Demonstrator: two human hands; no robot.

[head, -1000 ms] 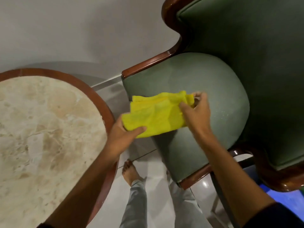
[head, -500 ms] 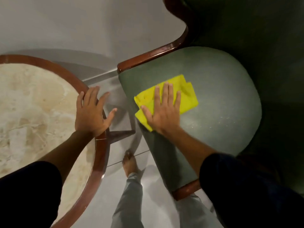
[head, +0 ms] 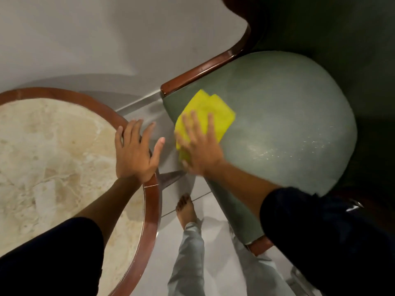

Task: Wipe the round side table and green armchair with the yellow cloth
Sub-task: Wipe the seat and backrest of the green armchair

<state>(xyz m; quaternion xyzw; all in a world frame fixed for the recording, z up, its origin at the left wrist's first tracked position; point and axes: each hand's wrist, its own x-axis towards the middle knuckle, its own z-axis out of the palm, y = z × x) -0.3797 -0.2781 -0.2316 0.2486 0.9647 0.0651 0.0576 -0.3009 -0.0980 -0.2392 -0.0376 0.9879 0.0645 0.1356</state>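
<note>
Right hand: our right hand (head: 199, 149) lies flat, fingers spread, pressing the folded yellow cloth (head: 210, 116) onto the padded green armchair arm (head: 277, 116).
Change: half a second ago the cloth sat further in; now it has slid toward the arm's outer edge, our hand blurred mid-stroke.
Left hand: our left hand (head: 135, 153) stays open, braced on the wooden rim of the round marble side table (head: 150, 210), gripping nothing.
Meaning: we judge the armchair wipe is under way.
</note>
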